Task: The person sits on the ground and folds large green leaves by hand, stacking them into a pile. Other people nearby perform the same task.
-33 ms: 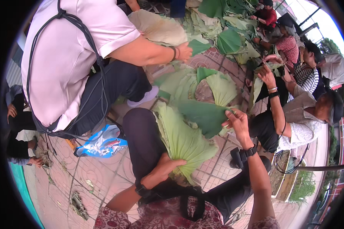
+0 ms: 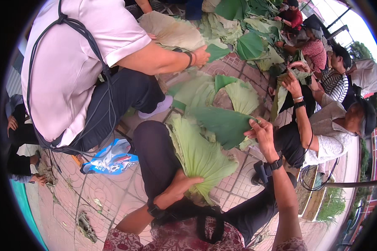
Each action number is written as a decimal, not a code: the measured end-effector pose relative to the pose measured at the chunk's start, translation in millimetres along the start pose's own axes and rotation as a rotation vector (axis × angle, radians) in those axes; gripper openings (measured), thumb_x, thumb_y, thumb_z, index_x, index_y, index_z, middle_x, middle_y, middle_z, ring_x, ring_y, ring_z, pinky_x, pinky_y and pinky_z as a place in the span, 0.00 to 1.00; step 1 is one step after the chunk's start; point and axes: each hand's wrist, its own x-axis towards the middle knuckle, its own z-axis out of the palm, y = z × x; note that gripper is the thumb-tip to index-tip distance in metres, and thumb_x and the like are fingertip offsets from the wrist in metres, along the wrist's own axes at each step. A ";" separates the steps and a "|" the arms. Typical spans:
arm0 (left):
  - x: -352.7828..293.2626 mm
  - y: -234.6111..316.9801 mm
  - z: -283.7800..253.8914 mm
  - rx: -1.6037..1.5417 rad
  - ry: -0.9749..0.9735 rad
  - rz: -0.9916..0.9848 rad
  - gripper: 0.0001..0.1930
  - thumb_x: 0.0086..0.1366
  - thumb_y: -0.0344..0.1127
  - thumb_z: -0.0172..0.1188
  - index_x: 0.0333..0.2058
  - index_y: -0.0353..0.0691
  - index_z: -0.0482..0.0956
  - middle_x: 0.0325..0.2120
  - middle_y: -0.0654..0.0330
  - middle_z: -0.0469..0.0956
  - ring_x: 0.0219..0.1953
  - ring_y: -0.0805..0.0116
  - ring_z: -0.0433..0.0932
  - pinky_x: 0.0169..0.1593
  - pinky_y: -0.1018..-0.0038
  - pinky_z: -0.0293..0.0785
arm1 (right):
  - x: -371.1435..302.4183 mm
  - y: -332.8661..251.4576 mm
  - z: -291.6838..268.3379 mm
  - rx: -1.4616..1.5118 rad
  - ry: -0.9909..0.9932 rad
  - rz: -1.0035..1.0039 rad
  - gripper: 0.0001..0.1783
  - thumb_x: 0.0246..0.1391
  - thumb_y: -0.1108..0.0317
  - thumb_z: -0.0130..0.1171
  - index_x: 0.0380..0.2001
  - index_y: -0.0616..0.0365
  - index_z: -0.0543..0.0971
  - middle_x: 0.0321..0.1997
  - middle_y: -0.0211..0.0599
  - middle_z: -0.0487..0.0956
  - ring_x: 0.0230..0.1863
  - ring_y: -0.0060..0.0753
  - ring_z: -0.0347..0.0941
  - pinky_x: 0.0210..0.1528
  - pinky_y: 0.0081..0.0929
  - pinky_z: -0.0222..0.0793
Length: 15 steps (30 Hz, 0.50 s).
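Note:
In my left hand [image 2: 178,187] is the near edge of a pale green lotus leaf [image 2: 205,165], pinched with the thumb on top. The leaf fans out over my knee, and its layered left edge suggests more leaves beneath. My right hand [image 2: 262,134] grips the right tip of a darker green lotus leaf [image 2: 222,123] between thumb and fingers. That dark leaf stretches leftward above the pale one and partly covers it. Just beyond lies a pile of lotus leaves [image 2: 243,98] on the paving, some pale green, one brownish.
To my left squats a person in a pale pink shirt [image 2: 75,79], reaching toward more leaves. A blue printed bag [image 2: 111,158] lies by my left knee. A large leaf heap [image 2: 251,44] spreads at the back. On the right, a person in a cap [image 2: 331,138] handles leaves, with several others behind.

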 end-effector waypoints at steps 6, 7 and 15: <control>-5.1 7.8 4.2 -0.060 0.020 -0.064 0.25 0.57 0.21 0.64 0.55 0.30 0.72 0.47 0.54 0.79 0.48 0.66 0.79 0.53 0.70 0.75 | 77.8 -26.8 -48.4 0.020 0.324 -0.331 0.17 0.63 0.60 0.60 0.42 0.67 0.80 0.33 0.32 0.81 0.34 0.24 0.81 0.36 0.20 0.74; -4.6 10.2 5.2 -0.069 0.016 -0.080 0.25 0.57 0.21 0.65 0.55 0.30 0.71 0.48 0.54 0.79 0.49 0.66 0.79 0.54 0.70 0.75 | 90.6 -28.1 -53.9 0.034 0.399 -0.448 0.17 0.63 0.60 0.60 0.45 0.65 0.80 0.34 0.32 0.81 0.35 0.21 0.79 0.39 0.20 0.73; 1.1 15.0 6.7 -0.089 0.068 -0.125 0.29 0.56 0.18 0.66 0.58 0.30 0.68 0.50 0.53 0.77 0.52 0.64 0.78 0.56 0.68 0.75 | 114.2 49.1 -38.4 -0.701 0.380 -0.507 0.11 0.60 0.69 0.58 0.45 0.58 0.80 0.43 0.44 0.81 0.41 0.46 0.78 0.45 0.32 0.72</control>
